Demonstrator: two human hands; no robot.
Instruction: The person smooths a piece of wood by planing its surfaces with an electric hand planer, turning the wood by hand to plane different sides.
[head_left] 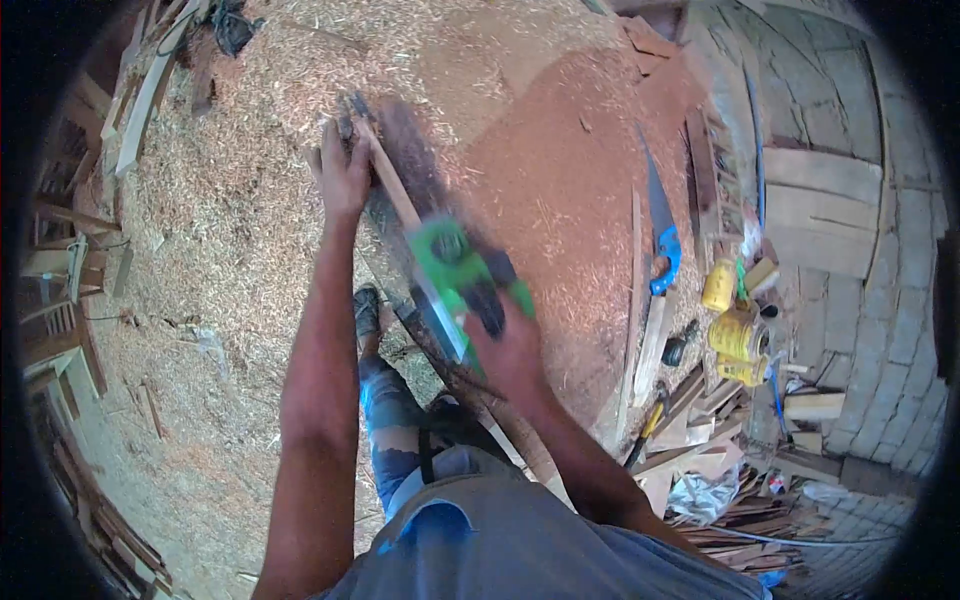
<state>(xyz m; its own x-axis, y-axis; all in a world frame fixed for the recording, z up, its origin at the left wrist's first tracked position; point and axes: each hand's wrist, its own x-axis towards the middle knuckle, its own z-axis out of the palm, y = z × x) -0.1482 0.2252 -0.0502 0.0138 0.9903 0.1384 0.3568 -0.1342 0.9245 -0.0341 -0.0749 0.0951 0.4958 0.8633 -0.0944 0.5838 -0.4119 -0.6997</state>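
A green power planer (450,262) lies on a narrow wooden strip (393,180), tilted along its length and slightly blurred. My right hand (508,350) is wrapped round the planer's dark handle. At the far end of the strip, my left hand (343,172) presses against the wood, its fingers around the end and partly apart. Beneath the strip runs a dark beam or bench (385,225), partly hidden by the tool and my hands.
Shavings cover the ground (220,240). To the right lie a blue-handled saw (664,235), yellow containers (737,335), a hammer-like tool (650,425) and wood offcuts (690,430). Boards (145,115) lean at the left. My foot (368,310) is beside the beam.
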